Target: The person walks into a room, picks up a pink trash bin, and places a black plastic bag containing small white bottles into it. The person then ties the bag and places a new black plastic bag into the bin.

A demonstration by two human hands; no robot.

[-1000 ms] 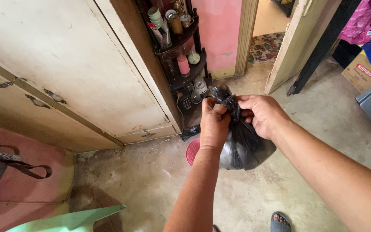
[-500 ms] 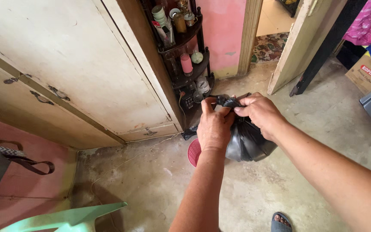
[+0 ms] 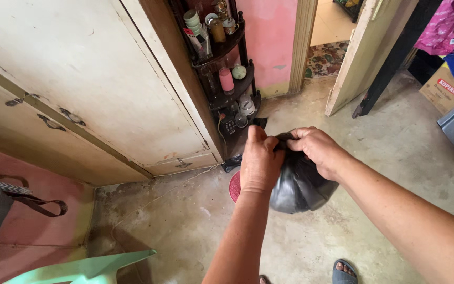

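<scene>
Head view, looking down: two bare forearms are reaching in from the bottom edge toward the middle of the frame, where both hands are gripping the gathered neck of a full black plastic bag point(image 3: 299, 184). The left hand point(image 3: 260, 160) is closing in a fist around the bag's top, and the right hand point(image 3: 316, 149), at about 2 o'clock from it and touching it, is pinching the same bunched plastic with curled fingers. The bag is hanging below the hands, above the concrete floor point(image 3: 405, 158). A round red object point(image 3: 234, 186) is peeking out at 9 o'clock of the bag, mostly hidden by the left wrist. At 11 o'clock a dark corner shelf point(image 3: 222, 52) is holding bottles and jars beside a pale cabinet door point(image 3: 80, 68). A sandalled foot point(image 3: 345, 271) is showing at 6 o'clock, and a light green plastic chair point(image 3: 88, 268) at 8 o'clock. At 1 o'clock a doorway is opening onto a patterned mat point(image 3: 332, 58).
</scene>
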